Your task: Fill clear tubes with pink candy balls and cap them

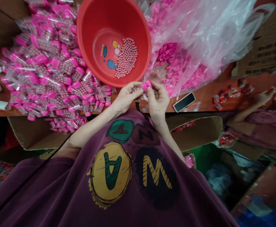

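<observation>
At the near rim of a red basin (114, 82), both of my hands meet around a small bright pink plastic piece (148, 83). My left hand (127, 98) is closed on a small bead container with a pink top, mostly covered by the fingers. My right hand (158, 100) pinches the pink piece between thumb and fingers. Whether that piece is joined to the container, I cannot tell. Inside the basin lies a patch of small pale pink beads (127, 58). To the left rises a large heap of clear bead containers with pink caps (50, 69).
Pink plastic parts (185, 67) spill from a clear plastic bag (211, 28) at right. A phone (184, 101) lies near the table edge. Cardboard boxes (34, 134) stand below. Another person's hands (270, 98) work at far right, beside small red packets (228, 94).
</observation>
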A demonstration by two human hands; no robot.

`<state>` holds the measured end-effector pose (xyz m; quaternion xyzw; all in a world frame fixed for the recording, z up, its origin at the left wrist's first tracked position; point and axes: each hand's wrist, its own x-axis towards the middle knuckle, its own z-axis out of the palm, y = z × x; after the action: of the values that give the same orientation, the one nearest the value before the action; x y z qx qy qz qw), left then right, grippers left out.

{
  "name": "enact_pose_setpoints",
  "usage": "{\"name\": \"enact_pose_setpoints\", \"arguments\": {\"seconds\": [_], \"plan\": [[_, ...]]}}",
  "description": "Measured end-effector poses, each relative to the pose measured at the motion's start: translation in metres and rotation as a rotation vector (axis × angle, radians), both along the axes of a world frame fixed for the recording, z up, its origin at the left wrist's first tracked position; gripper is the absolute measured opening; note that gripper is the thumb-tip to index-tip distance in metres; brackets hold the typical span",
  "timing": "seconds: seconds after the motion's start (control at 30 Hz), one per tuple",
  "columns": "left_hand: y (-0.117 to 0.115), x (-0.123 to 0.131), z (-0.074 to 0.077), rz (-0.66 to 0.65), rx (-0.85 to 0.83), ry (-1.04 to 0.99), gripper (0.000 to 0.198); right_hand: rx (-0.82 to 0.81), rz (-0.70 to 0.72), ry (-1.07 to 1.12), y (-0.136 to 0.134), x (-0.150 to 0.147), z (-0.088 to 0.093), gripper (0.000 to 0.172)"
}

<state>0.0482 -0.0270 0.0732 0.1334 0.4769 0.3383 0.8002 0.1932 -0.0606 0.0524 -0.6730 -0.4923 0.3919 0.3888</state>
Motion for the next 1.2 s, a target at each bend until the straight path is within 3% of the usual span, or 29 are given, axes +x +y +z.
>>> {"name": "enact_pose_setpoints", "arguments": {"seconds": [0.27, 0.4, 0.53, 0.7, 0.83, 1.07, 1.2], "plan": [[-0.006, 0.004, 0.002, 0.086, -0.085, 0.017, 0.018, 0.16, 0.245, -0.27, -0.002, -0.001, 0.019, 0.039], [-0.006, 0.005, 0.009, 0.108, -0.023, 0.076, 0.014, 0.147, 0.217, -0.262, -0.006, -0.004, 0.018, 0.042], [-0.002, 0.002, 0.008, 0.069, 0.117, 0.255, 0.015, 0.063, 0.125, -0.072, -0.005, -0.001, 0.008, 0.038], [0.004, -0.004, -0.001, -0.036, 0.15, 0.158, 0.019, -0.086, 0.051, 0.113, 0.002, 0.004, 0.002, 0.038], [0.004, -0.004, -0.004, -0.038, 0.17, 0.195, 0.023, -0.039, 0.022, 0.051, 0.002, -0.001, 0.005, 0.039], [0.0, -0.007, 0.004, -0.073, 0.453, 0.443, 0.017, 0.022, 0.093, 0.055, 0.003, -0.002, 0.011, 0.033], [-0.007, -0.008, -0.005, -0.01, 0.336, 0.395, 0.031, -0.02, 0.23, -0.045, 0.004, 0.001, 0.016, 0.035]]}}
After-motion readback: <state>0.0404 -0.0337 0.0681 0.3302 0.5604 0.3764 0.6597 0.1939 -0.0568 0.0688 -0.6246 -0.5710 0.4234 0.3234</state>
